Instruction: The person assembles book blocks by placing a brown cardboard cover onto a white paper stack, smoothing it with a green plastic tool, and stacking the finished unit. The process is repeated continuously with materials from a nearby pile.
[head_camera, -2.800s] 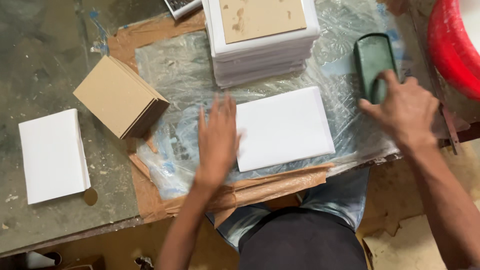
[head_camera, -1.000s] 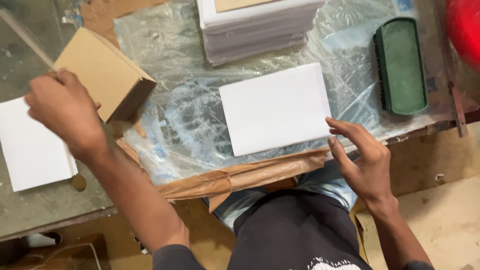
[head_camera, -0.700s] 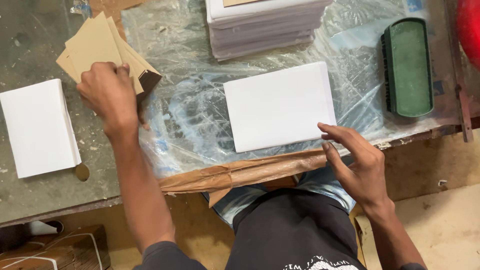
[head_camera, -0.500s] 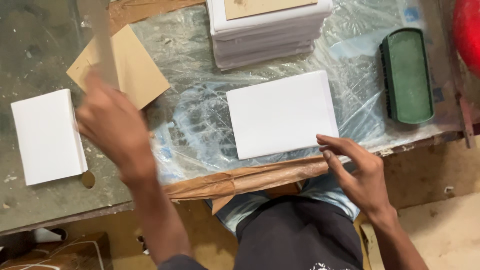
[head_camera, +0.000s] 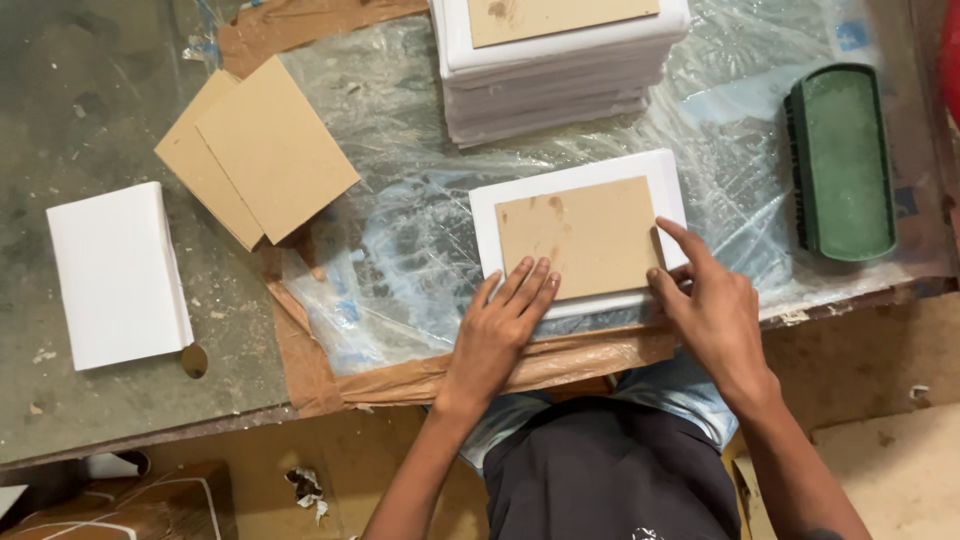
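Observation:
A white rectangular sheet (head_camera: 580, 175) lies on crinkled clear plastic (head_camera: 400, 250) in front of me. A brown cardboard rectangle (head_camera: 575, 235) rests flat on top of it, leaving a white margin all round. My left hand (head_camera: 505, 330) presses its fingertips on the cardboard's near left corner. My right hand (head_camera: 710, 305) has its fingers spread against the cardboard's right edge. Neither hand grips anything.
A stack of brown cardboard pieces (head_camera: 255, 150) sits at the left. A white block of sheets (head_camera: 118, 275) lies further left on the grey table (head_camera: 70, 90). A tall white stack topped with cardboard (head_camera: 560, 60) stands behind. A green brush (head_camera: 840, 160) lies at the right.
My left hand reached to the cardboard stack at the left, took one piece and brought it onto the white sheet. My right hand slid from the sheet's near corner up to the cardboard's right edge.

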